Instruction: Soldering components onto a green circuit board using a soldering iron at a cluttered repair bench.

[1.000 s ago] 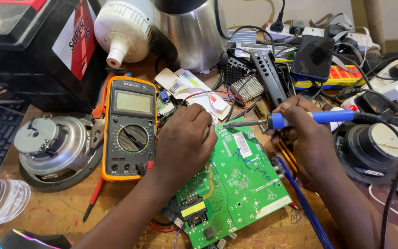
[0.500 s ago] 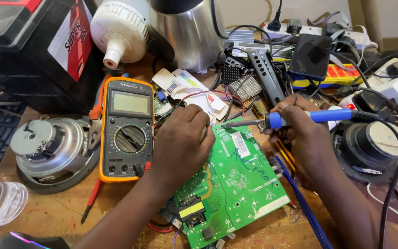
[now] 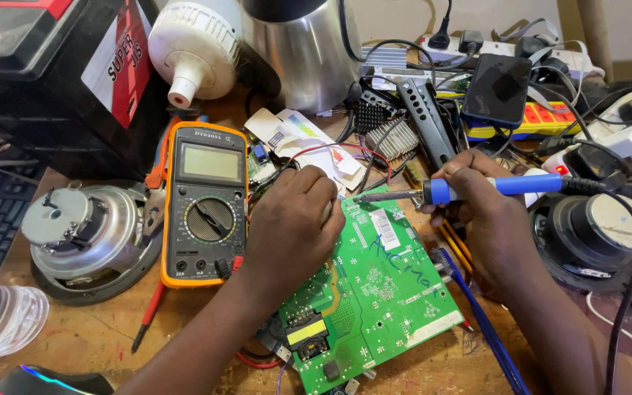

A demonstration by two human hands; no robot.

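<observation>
**Bare Hands and Forearms, Nothing Worn**

Two bare forearms are seen entering from the lower edge, one on each side of the green circuit board (image 3: 374, 292). No sleeve, cuff, glove, ring or watch is seen on either. The left hand (image 3: 294, 219) is shown from the back, at the board's upper left corner, with rounded knuckles. The right hand (image 3: 488, 212) is seen at the board's upper right edge, with short, plain nails. Both forearms are cut off by the lower edge.
</observation>
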